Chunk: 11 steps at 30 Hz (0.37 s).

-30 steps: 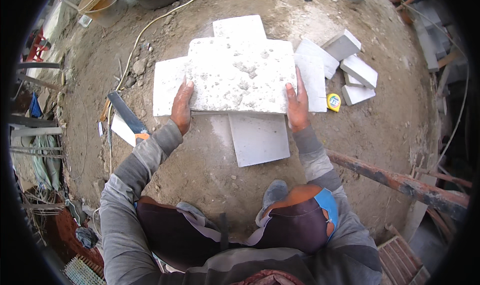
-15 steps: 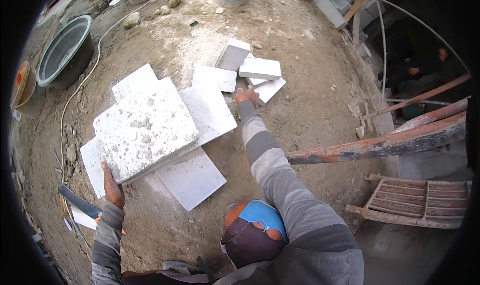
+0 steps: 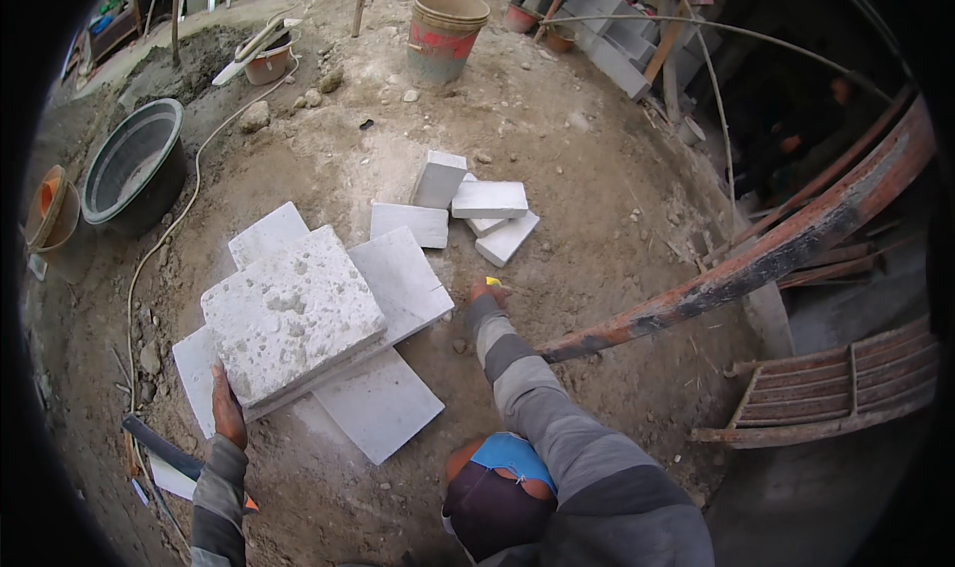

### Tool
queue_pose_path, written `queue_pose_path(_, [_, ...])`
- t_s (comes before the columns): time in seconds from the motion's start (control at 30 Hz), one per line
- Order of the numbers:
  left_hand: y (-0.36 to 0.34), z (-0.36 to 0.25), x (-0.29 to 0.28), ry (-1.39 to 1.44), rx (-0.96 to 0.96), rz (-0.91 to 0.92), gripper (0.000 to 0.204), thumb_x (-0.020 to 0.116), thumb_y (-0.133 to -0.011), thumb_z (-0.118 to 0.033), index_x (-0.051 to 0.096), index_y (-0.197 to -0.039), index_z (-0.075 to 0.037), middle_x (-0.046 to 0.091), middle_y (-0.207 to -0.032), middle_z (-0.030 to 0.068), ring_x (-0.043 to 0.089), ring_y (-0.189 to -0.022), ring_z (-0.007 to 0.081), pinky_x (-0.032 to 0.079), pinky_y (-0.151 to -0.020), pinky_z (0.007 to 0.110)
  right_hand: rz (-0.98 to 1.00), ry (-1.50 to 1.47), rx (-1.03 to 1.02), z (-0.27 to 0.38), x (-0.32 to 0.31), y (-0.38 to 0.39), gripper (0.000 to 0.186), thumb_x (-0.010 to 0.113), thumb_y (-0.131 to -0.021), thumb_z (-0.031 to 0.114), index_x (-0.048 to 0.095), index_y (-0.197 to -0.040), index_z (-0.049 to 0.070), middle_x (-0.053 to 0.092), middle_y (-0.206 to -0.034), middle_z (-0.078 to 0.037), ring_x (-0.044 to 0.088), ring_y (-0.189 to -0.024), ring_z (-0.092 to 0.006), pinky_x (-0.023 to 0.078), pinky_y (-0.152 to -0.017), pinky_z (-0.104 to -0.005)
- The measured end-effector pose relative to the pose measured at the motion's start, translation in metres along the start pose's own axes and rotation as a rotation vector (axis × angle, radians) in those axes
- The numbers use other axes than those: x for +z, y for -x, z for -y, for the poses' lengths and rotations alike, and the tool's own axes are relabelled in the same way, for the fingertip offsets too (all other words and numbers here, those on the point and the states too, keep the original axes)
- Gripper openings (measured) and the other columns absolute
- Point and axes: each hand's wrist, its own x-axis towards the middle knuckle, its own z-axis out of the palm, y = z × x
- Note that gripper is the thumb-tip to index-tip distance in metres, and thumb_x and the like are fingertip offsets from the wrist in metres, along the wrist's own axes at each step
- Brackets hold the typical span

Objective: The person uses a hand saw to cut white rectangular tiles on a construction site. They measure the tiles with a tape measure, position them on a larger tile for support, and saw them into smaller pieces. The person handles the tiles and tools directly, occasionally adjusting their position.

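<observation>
A thick white lightweight concrete block [image 3: 293, 308] with a pitted top lies across several smooth white blocks [image 3: 383, 405] on the dirt. Along the near left edge of the pitted block rests my left hand [image 3: 228, 408], its fingers stretched out and touching the side. My right hand [image 3: 485, 295] is over the dirt to the right of these blocks, its fingers closed round a small yellow object [image 3: 493, 282] whose kind I cannot make out. Beyond the right hand sits a cluster of smaller cut white blocks [image 3: 489, 200], one of them standing on end.
A handsaw [image 3: 161, 448] lies by my left forearm. At the left are a dark round tub [image 3: 134, 164] and a bucket [image 3: 55, 209], with a pale hose [image 3: 198, 174] beside them. Another bucket [image 3: 448, 38] stands ahead. A rusty pole [image 3: 686, 293] and a slatted frame [image 3: 826, 386] occupy the right.
My right hand has drawn back from the small cut blocks toward me, and the yellow object now shows in it. The view has tilted up; my left hand remains against the pitted block.
</observation>
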Motion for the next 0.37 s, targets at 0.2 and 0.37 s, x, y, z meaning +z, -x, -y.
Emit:
queue_pose_path(0.2, [-0.029,-0.034,-0.022,-0.464,0.195,-0.31,0.061,0.029,-0.107,-0.047,0.037,-0.151,-0.006,0.04,-0.152,0.0197,0.041,-0.139,0.0304,0.03,-0.114,0.043,0.476,-0.96,-0.322,0.092,-0.019,0.003,0.048,0.065,-0.087,0.037,0.059,-0.118,0.001,0.064,-0.096,-0.008,0.063,-0.079,-0.0202,0.053,-0.067,-0.0342])
queue_pose_path(0.37, [-0.058,-0.136,0.002,-0.82,0.463,-0.253,0.063,0.04,-0.103,-0.05,0.041,-0.148,-0.006,0.042,-0.151,0.018,0.041,-0.137,0.0375,0.028,-0.116,0.047,1.283,-0.902,-0.198,0.171,-0.067,0.115,0.045,0.049,-0.094,0.058,0.059,-0.113,0.017,0.058,-0.076,-0.001,0.052,-0.054,-0.0108,0.035,-0.038,-0.0242])
